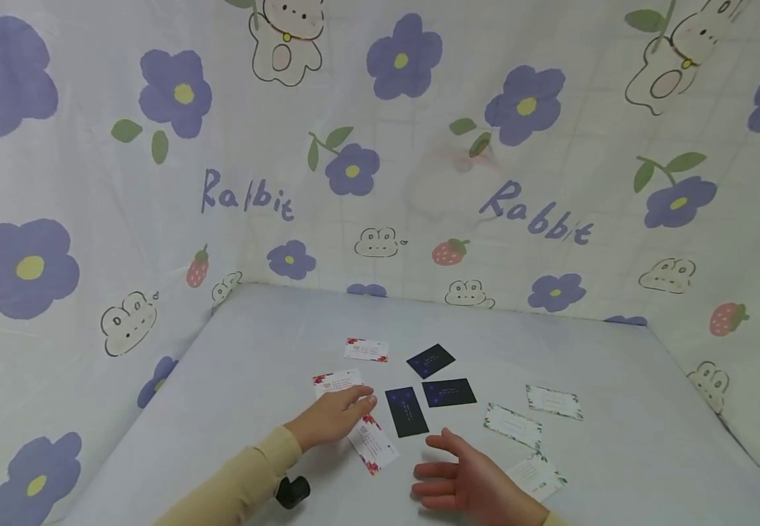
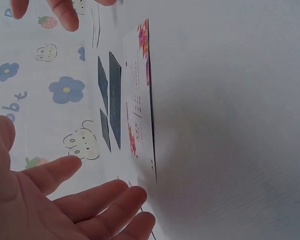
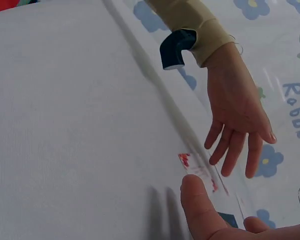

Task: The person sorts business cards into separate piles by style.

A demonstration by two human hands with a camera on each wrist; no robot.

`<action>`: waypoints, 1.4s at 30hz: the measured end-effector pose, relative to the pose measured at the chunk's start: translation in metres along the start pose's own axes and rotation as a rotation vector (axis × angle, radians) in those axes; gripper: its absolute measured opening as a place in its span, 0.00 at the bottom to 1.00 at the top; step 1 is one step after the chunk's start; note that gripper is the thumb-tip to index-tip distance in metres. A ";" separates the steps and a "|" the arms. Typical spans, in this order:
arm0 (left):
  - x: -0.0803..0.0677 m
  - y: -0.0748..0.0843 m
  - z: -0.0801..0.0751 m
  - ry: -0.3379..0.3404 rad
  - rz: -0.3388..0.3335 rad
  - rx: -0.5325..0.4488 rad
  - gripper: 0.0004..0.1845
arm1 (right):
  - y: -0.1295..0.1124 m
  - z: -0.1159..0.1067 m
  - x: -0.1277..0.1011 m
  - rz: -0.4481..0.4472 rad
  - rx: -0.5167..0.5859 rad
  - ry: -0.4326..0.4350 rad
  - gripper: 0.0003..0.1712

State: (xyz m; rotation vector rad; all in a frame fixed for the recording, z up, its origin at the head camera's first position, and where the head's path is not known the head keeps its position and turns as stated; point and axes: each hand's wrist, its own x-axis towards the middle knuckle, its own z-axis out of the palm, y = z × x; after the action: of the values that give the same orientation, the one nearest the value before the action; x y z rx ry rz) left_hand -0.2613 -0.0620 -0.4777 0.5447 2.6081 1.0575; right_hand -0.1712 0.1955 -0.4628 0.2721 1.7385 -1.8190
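Observation:
My left hand (image 1: 329,419) hovers over the left group of cards with its fingers extended. Under it lie two white cards with red floral corners, the upper card (image 1: 335,379) partly hidden by the hand and the lower card (image 1: 375,443) nearer to me. Nothing is between its fingers in the left wrist view, where one red-and-white card (image 2: 137,100) lies flat beside the fingertips. My right hand (image 1: 465,478) is held above the table's near part, palm turned inward, fingers loosely spread and holding nothing. Left of its forearm side, a white leaf-bordered card (image 1: 538,477) is partly covered.
A third red-and-white card (image 1: 366,350) lies farther back. Three black cards (image 1: 449,392) lie mid-table; two more leaf-bordered cards (image 1: 513,425) are at the right. A dark wrist-worn device (image 1: 293,492) shows below the left sleeve. Printed fabric (image 1: 406,219) stands behind the white tabletop (image 1: 255,351).

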 end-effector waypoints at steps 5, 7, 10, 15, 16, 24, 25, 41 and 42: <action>-0.001 -0.002 0.003 -0.004 -0.047 -0.010 0.32 | 0.004 0.010 0.007 0.000 0.126 -0.040 0.54; -0.001 -0.002 0.004 -0.001 -0.057 -0.011 0.32 | 0.005 0.015 0.009 -0.009 0.169 -0.053 0.55; -0.002 -0.002 0.004 0.000 -0.059 -0.021 0.33 | 0.005 0.021 0.013 -0.019 0.228 -0.063 0.57; -0.007 0.002 0.004 -0.002 -0.054 -0.041 0.33 | 0.006 0.026 0.016 -0.046 0.266 -0.067 0.58; -0.008 0.003 0.004 0.003 -0.054 -0.045 0.33 | 0.006 0.027 0.016 -0.053 0.265 -0.071 0.58; -0.011 0.002 0.003 0.007 -0.072 -0.097 0.34 | 0.006 0.029 0.017 -0.071 0.295 -0.088 0.55; -0.010 0.001 0.003 0.002 -0.080 -0.106 0.35 | 0.006 0.030 0.018 -0.072 0.299 -0.088 0.54; -0.014 -0.010 -0.008 -0.033 -0.295 -0.390 0.37 | 0.013 0.038 0.026 -0.091 0.456 0.038 0.52; -0.014 -0.011 -0.008 -0.035 -0.302 -0.409 0.37 | 0.013 0.038 0.027 -0.092 0.465 0.052 0.52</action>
State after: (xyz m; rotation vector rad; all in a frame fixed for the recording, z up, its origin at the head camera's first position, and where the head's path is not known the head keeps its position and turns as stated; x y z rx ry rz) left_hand -0.2543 -0.0804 -0.4784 0.0719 2.2540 1.4006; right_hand -0.1758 0.1519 -0.4836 0.4332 1.3580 -2.2891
